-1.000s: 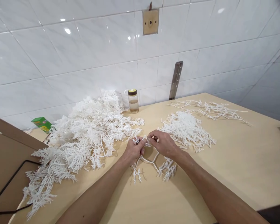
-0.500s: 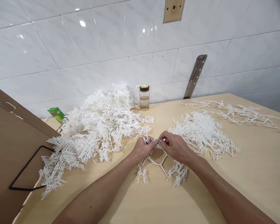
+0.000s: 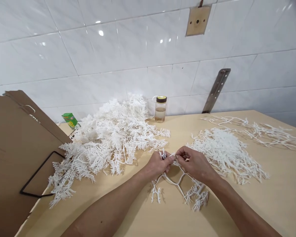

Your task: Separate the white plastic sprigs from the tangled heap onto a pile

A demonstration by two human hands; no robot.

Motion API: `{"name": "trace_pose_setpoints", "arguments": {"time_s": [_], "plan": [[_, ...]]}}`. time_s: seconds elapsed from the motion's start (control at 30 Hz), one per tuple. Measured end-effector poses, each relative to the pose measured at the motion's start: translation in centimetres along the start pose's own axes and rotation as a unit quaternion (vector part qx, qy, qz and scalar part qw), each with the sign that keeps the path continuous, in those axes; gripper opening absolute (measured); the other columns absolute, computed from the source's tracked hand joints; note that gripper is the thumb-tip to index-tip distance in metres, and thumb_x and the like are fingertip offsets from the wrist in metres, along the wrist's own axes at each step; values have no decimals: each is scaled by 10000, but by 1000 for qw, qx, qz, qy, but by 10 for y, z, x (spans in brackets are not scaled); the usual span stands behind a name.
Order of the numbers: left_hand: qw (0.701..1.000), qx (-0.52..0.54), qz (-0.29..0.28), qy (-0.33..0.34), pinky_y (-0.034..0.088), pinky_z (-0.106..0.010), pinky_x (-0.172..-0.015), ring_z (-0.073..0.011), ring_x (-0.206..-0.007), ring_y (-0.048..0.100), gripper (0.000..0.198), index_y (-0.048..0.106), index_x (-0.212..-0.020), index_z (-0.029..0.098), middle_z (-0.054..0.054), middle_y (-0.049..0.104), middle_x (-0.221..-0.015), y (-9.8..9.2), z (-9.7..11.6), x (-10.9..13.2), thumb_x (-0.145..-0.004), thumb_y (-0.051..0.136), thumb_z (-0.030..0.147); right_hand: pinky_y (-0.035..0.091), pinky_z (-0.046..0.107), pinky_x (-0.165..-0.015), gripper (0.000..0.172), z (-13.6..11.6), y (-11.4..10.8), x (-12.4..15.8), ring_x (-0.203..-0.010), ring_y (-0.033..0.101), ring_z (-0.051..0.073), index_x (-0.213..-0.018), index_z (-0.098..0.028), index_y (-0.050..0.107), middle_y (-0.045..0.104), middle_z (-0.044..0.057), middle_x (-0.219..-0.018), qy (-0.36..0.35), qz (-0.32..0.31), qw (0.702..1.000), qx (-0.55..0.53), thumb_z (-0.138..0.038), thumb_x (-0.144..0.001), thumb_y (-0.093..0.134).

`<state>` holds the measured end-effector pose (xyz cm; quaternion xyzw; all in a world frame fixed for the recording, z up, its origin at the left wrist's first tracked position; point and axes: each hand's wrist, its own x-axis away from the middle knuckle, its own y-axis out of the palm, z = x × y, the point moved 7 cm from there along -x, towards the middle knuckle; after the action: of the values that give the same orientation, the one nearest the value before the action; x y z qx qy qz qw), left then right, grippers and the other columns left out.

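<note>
My left hand [image 3: 160,164] is closed on a white plastic branch [image 3: 172,181], whose forked stems and small twigs hang below the fingers over the table. Close beside it, my right hand [image 3: 194,162] pinches at the top of the same branch, thumb and fingertips together. The fingertips of both hands nearly meet, and the small part between them is hard to make out. Left of the hands lies a tall heap of white leafy sprigs [image 3: 113,131]. A flatter pile of small white twig pieces [image 3: 224,149] is just beyond my right hand.
Bare white stems [image 3: 263,133] lie at the far right of the table [image 3: 143,220]. A bottle part full of liquid [image 3: 160,110] stands near the tiled wall. To the left are a cardboard box [image 3: 22,144], a black wire frame [image 3: 37,171] and a green carton [image 3: 70,120].
The head view has shifted, so everything sits a little further right and lower. Both hands keep nearly the same hold on the white branch; the right fingers have moved only slightly.
</note>
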<state>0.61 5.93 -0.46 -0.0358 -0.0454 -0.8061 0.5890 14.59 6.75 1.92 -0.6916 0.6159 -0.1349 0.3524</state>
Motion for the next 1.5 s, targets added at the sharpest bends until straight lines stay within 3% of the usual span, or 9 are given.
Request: {"name": "trace_pose_setpoints", "arguments": {"time_s": [0.13, 0.27, 0.47, 0.57, 0.67, 0.77, 0.83, 1.0, 1.5], "plan": [[1000, -21, 3, 19, 257, -226, -431, -76, -403, 374, 424, 497, -631, 184, 49, 448, -432, -1, 8, 3, -745, 674, 552, 428, 258, -546, 104, -8, 3, -2, -551, 568, 142, -762, -218, 606, 633, -23, -619, -4, 21, 999, 36, -281, -791, 529], [1000, 1, 12, 16, 244, -227, -427, -64, -403, 338, 463, 479, -609, 183, 57, 414, -432, -1, 11, 6, -722, 701, 573, 438, 250, -538, 53, -2, -4, -8, -555, 594, 147, -736, -212, 570, 630, -14, -614, 54, 75, 995, 39, -253, -758, 544], [997, 66, 39, -8, 172, -211, -387, -49, -357, 287, 424, 510, -662, 182, 57, 442, -416, -6, 4, 3, -715, 722, 545, 473, 270, -500, 162, 39, -61, -3, -448, 598, 146, -820, -190, 614, 650, 5, -642, 175, 197, 964, -12, -341, -762, 600], [995, 84, 42, -24, 143, -206, -368, -48, -345, 290, 406, 534, -678, 178, 48, 464, -423, -9, -1, -1, -706, 731, 532, 516, 324, -605, 190, 47, -91, 2, -501, 628, 171, -852, -180, 644, 656, 23, -649, 174, 281, 943, 43, -352, -779, 610], [995, 86, 44, -25, 141, -200, -357, -50, -347, 316, 389, 553, -673, 169, 42, 468, -420, -11, -4, -3, -703, 737, 511, 533, 362, -719, 193, 41, -98, 4, -646, 670, 190, -925, -171, 669, 696, 76, -837, 145, 311, 935, 88, -292, -799, 587], [996, 77, 42, -26, 169, -197, -347, -46, -331, 310, 378, 565, -684, 164, 45, 478, -420, -9, -4, -2, -715, 727, 504, 542, 324, -689, 213, 20, -81, 2, -695, 673, 180, -951, -192, 695, 706, 70, -899, 84, 275, 956, 56, -338, -842, 584], [996, 65, 52, -19, 184, -197, -343, -46, -321, 309, 379, 568, -681, 162, 43, 488, -420, -9, -2, -1, -728, 717, 507, 537, 300, -633, 209, -5, -60, 0, -697, 664, 176, -929, -202, 702, 712, 61, -875, -23, 211, 977, 0, -364, -872, 582], [996, 42, 78, -17, 196, -198, -340, -45, -299, 307, 378, 547, -653, 164, 36, 501, -420, -9, 2, 2, -755, 693, 498, 519, 297, -656, 143, -38, -23, 2, -685, 629, 154, -883, -211, 702, 713, 67, -915, -158, 105, 982, 16, -285, -904, 582], [994, -36, 96, 35, 326, -200, -447, -80, -409, 435, 341, 543, -630, 170, 33, 502, -430, -10, 9, 3, -783, 663, 450, 440, 283, -651, 94, -33, -7, 1, -688, 589, 142, -888, -184, 629, 668, 54, -913, -134, 46, 985, 98, -173, -909, 539]]}}
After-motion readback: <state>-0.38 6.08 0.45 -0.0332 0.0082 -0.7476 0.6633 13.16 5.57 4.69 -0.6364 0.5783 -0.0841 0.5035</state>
